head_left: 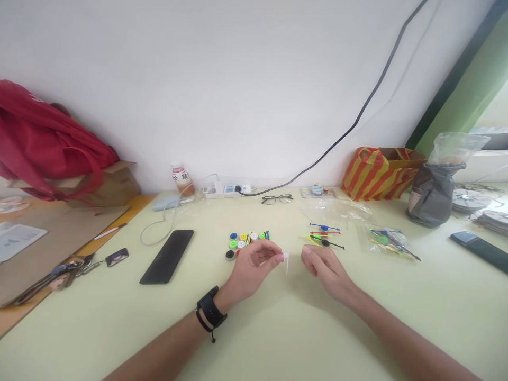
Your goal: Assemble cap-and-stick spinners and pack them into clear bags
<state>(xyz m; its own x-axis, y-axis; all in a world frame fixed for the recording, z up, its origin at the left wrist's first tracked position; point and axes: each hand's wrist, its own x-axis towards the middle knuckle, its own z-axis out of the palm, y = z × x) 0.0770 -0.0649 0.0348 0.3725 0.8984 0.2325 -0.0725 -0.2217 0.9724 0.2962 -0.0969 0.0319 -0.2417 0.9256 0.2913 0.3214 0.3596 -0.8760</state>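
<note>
My left hand (256, 267) pinches a small white plastic piece (286, 263) between thumb and forefinger; a thin white strip hangs down from it. Just to the right, my right hand (321, 264) is closed with its fingers curled, and whatever may be in them is hidden. Beyond my left hand lie several small round plastic discs (233, 236) in blue, green, yellow, white, red and black, with some thin coloured pieces among them. Past my right hand are several plastic arrow spinners (324, 233) in blue, red, green and black.
A clear bag of arrow spinners (391, 242) lies to the right, near a dark phone-like device (482, 251). Eyeglasses (277, 199), a power strip (230, 190) and a bottle (182, 180) stand along the wall. At left are a black phone (166, 257) and keys (81, 264).
</note>
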